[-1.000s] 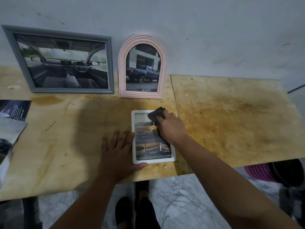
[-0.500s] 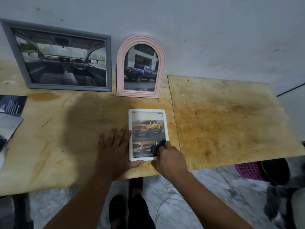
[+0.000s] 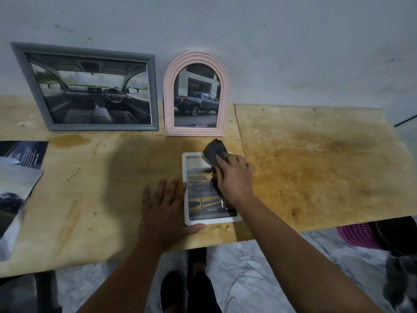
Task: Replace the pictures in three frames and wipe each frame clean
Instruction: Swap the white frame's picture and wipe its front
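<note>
One word reads clearly: "TOYOTA", in small pale capitals with a logo mark just left of it, along the bottom edge of the truck picture in the pink arched frame (image 3: 196,93), which leans on the wall at 12 o'clock.

White frame (image 3: 189,220) lying flat on the table, near centre: its picture carries small caption lines under the row of thumbnail images and along its bottom edge, too fine and blurred to read.

Dark brochure (image 3: 23,152) at 9 o'clock: several lines of pale print, also unreadable.
</note>
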`<state>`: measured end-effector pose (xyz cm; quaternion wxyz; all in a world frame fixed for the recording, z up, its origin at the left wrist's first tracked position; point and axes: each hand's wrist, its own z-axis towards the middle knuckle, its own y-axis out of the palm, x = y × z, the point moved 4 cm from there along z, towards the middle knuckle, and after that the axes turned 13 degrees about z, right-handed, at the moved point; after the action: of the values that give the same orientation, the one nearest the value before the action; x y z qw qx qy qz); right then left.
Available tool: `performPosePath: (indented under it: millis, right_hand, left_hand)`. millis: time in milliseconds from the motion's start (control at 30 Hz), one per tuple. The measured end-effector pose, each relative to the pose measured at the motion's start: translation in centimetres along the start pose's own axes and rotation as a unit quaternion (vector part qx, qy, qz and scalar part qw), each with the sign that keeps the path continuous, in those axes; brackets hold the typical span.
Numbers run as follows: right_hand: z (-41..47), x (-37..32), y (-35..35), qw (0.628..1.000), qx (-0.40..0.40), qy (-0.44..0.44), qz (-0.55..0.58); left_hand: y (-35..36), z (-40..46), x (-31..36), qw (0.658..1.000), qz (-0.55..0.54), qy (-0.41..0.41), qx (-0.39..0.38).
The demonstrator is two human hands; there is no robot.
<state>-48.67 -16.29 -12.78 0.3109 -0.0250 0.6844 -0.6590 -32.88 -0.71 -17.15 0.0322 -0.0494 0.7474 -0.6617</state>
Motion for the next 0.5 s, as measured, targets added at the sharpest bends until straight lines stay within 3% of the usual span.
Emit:
performPosePath:
  millis: [100,367,500]
  right_hand:
    - [-2.0,1.7,2.5,0.994,-0.049,-0.064,-0.075]
    - [-8.0,-0.2,1.7,0.987,-0.054,-0.136,0.059]
    - [-4.6,0.0,-1.1,0.984,0.019,-0.053,0.167]
  left_hand:
    - [0.2,0.1,-0.1,1.0,-0.006,0.001,-0.002]
    - [-0.2,0.0,0.0,0.999,-0.018,0.004,0.04]
    - [-0.2,0.0,0.0,1.0,-0.018,0.005,0.024]
